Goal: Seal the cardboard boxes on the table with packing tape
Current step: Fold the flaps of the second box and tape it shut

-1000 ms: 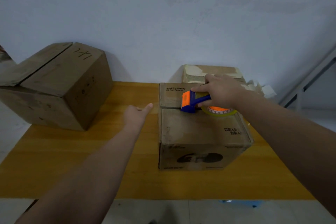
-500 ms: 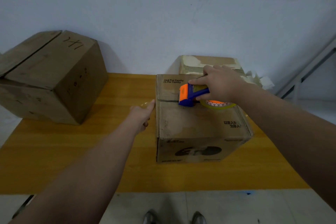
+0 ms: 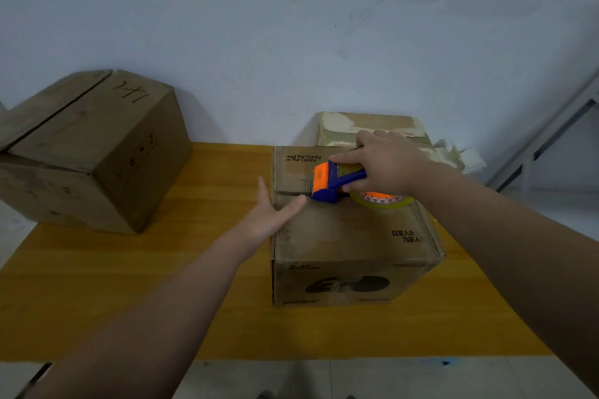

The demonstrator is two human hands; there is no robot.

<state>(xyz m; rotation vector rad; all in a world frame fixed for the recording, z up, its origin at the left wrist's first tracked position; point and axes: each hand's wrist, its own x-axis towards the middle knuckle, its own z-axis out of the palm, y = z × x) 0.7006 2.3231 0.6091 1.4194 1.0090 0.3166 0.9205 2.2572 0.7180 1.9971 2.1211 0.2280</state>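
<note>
The yellow wooden table (image 3: 97, 301) carries three cartons, and the biggest one, the large box (image 3: 94, 152) with a handwritten mark on its top, stands well apart at the left with its flaps closed but, as far as I can see, not taped. The middle box (image 3: 350, 236) is the one in work: it stands near the front edge, probably so that both arms reach its top easily. Just behind it, against the wall, is a smaller worn box (image 3: 366, 123), with some white paper scraps (image 3: 460, 155) beside it. The right hand (image 3: 389, 165) has its fingers curled round the handle of the tape dispenser (image 3: 330, 181), with the index finger stretched along the top, I think to press the nose down on the seam (image 3: 291, 194) between the flaps. The tape roll (image 3: 382, 199) lies flat on the carton under this hand. The left hand (image 3: 269, 214) is open, its fingers straight and a little apart, lying over the left top edge of the carton; I judge it is there to hold the flap and catch the tape end. Half a second ago this hand was only beside the left wall of the carton; now its fingertips are on the top, near the dispenser nose, while the dispenser has kept nearly the same place on the seam.
</note>
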